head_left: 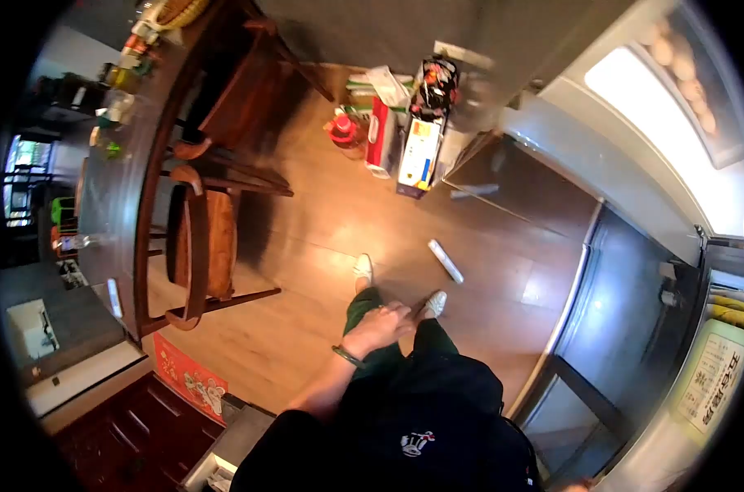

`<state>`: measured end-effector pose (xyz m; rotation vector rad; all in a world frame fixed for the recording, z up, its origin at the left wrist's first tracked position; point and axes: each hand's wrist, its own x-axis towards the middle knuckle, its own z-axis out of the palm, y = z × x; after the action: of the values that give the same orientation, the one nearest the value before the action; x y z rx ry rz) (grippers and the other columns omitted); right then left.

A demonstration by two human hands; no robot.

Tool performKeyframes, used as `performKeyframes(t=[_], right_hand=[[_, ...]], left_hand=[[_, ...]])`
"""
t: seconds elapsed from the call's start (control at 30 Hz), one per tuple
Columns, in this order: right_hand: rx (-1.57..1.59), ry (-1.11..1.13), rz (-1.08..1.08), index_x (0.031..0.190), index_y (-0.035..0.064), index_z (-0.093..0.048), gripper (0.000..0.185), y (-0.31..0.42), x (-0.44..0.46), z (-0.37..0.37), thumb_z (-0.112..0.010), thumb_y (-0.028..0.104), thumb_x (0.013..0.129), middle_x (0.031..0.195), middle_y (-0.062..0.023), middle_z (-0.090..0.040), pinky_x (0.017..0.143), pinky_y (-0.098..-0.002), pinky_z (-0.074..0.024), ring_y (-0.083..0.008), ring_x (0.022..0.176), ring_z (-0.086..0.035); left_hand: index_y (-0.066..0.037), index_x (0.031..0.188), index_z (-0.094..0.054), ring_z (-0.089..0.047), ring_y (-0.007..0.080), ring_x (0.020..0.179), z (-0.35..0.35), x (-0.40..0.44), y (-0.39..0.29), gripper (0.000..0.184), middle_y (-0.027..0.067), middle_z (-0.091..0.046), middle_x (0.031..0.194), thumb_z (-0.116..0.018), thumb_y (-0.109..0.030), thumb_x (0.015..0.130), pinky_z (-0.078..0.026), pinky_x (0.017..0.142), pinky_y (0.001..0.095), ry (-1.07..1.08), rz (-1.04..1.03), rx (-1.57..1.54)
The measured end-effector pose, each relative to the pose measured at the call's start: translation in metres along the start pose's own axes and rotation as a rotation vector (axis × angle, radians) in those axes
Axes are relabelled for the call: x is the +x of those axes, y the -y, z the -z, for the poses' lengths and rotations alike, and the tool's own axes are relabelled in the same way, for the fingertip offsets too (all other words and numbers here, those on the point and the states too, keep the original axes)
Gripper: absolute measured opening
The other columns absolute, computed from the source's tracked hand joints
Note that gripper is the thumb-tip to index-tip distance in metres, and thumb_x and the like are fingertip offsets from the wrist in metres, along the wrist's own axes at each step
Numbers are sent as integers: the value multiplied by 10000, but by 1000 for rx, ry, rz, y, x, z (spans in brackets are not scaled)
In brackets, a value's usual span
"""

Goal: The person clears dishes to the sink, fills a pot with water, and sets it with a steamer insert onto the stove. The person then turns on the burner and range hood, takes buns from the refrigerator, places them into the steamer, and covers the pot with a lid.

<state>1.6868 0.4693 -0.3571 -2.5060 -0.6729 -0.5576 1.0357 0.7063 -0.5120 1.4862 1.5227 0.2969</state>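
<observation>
My left hand [378, 327], with a dark green bangle [349, 357] at the wrist, hangs in front of my dark trousers. Its fingers are curled in, and whatever they may hold is hidden. Only a sliver of my right hand [579, 486] shows at the bottom edge, beside the open fridge; its fingers are out of sight. To the right, eggs [685, 70] sit in a rack of the lit fridge door [634, 107]. A pale green package [710, 381] with dark printed characters stands on the right, near yellow packs [731, 313].
Wooden chairs [198, 246] stand by a long table [134, 189] on the left. Boxes [418, 156], a red box [379, 135] and a red-topped bottle [344, 127] stand on the floor ahead. A white strip [445, 261] lies near my feet. A red mat [187, 373] is at lower left.
</observation>
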Motion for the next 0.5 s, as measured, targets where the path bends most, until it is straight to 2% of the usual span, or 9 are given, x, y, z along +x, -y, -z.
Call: performKeyframes(t=[0.17, 0.2, 0.23, 0.27, 0.3, 0.33, 0.37, 0.47, 0.5], right_hand=[[70, 910, -240, 800, 84, -584, 160, -72, -76, -133, -547, 236, 838, 647, -39, -528, 438, -283, -403, -206, 552, -554], [404, 1252, -56, 782, 87, -586, 162, -3, -120, -179, -549, 235, 835, 620, -35, -529, 417, -281, -402, -204, 526, -556], [179, 943, -761, 765, 96, -506, 115, 78, -170, -221, -568, 165, 834, 613, -21, -468, 344, -253, -325, -162, 457, -482], [32, 1290, -426, 907, 69, -533, 128, 167, -215, -242, -611, 130, 826, 669, -30, -498, 443, -305, -421, -159, 515, -489], [92, 1496, -155, 929, 59, -539, 192, 146, -233, -311, -629, 181, 811, 680, -52, -534, 490, -325, -449, -193, 541, -521], [-60, 1413, 603, 955, 48, -543, 249, 155, -262, -372, -652, 196, 785, 707, -91, -576, 560, -339, -472, -214, 599, -568], [51, 1482, 791, 977, 74, -560, 280, 180, -288, -426, -678, 219, 769, 726, -55, -580, 508, -290, -447, -151, 587, -548], [-240, 1562, 913, 1053, 56, -545, 378, 239, -369, -573, -679, 249, 757, 829, -144, -612, 672, -400, -490, -283, 754, -614], [-275, 1464, 1171, 1075, 46, -538, 402, 239, -391, -632, -666, 266, 764, 948, -172, -601, 774, -437, -471, -333, 897, -583]], left_hand=[[-41, 1160, -521, -546, 337, 1014, 28, 26, 66, 408, 159, -516, 1177, -609, -217, 803, -459, 852, 403, -63, 75, 74], [-38, 1159, -520, -545, 338, 1015, 32, 31, 79, 407, 159, -515, 1180, -613, -204, 799, -461, 848, 401, -100, 95, 51], [-35, 1158, -519, -545, 340, 1015, 36, 35, 90, 407, 160, -514, 1184, -617, -191, 795, -462, 845, 399, -142, 121, 32], [-35, 1158, -519, -545, 340, 1015, 33, 38, 104, 407, 160, -514, 1184, -617, -191, 795, -462, 845, 399, -153, 145, 5], [-32, 1146, -521, -548, 338, 1003, 27, 42, 119, 400, 156, -517, 1174, -622, -177, 787, -464, 840, 396, -212, 155, -24], [-28, 1134, -524, -552, 336, 991, 18, 48, 134, 393, 152, -520, 1165, -628, -162, 780, -466, 835, 393, -279, 170, -49], [-28, 1134, -524, -552, 336, 991, 5, 56, 148, 393, 152, -520, 1165, -628, -162, 780, -466, 835, 393, -302, 203, -65], [-31, 1098, -525, -565, 315, 938, -50, 76, 190, 375, 132, -526, 1122, -637, -141, 758, -476, 805, 384, -331, 210, -27], [-29, 1110, -517, -565, 316, 933, -74, 84, 205, 390, 133, -524, 1127, -637, -140, 755, -475, 805, 387, -358, 187, -63]])
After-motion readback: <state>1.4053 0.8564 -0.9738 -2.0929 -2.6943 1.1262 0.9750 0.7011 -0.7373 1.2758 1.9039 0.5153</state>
